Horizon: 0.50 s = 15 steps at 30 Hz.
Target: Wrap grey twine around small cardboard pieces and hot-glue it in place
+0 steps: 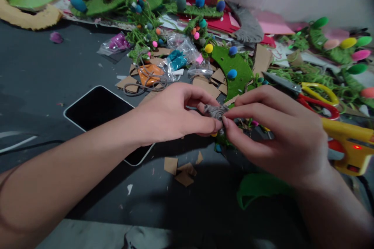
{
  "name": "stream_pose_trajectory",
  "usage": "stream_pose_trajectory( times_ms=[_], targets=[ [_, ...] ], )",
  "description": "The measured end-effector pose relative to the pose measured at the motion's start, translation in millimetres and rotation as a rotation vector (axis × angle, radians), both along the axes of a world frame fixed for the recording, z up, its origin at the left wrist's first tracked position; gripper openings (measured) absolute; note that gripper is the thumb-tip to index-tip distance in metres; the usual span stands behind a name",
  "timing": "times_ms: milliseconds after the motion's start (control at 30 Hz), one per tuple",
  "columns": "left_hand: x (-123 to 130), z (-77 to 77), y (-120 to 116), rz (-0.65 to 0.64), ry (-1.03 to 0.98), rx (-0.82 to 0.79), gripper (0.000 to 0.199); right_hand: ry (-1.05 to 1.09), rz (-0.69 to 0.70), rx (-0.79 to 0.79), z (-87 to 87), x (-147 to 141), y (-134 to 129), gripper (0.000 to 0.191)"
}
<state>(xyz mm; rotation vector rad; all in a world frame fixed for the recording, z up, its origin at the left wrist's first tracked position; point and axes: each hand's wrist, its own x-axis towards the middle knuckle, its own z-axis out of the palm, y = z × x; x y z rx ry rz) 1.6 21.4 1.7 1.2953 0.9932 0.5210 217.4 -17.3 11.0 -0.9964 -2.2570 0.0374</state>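
Note:
Near the middle of the view, a small bundle of grey yarn (215,111) is pinched between both hands. My left hand (182,113) grips its left side, thumb below and fingers above. From the right, my right hand (271,128) closes thumb and forefinger on the bundle's other edge. Behind and below the bundle, a green yarn-wrapped piece (230,66) with small coloured balls on it is partly hidden by the hands. Under my left forearm lies a dark-screened tablet or phone (101,107).
Right of my right hand are scissors (315,95) with red and yellow handles and a yellow glue gun (349,144), its red light lit. Cardboard scraps (184,175) and a green strip (260,187) lie in front. Yarn-wrapped decorations (113,2) and small plastic bags (182,46) crowd the back.

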Motion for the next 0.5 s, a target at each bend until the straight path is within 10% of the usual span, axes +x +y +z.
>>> stream_pose_trajectory(
  times_ms=[500],
  targets=[
    [3.1,6.0,-1.2,0.043,-0.082,-0.124,0.016,0.023,-0.001,-0.079,3.8,1.4,-2.9,0.014]
  ],
)
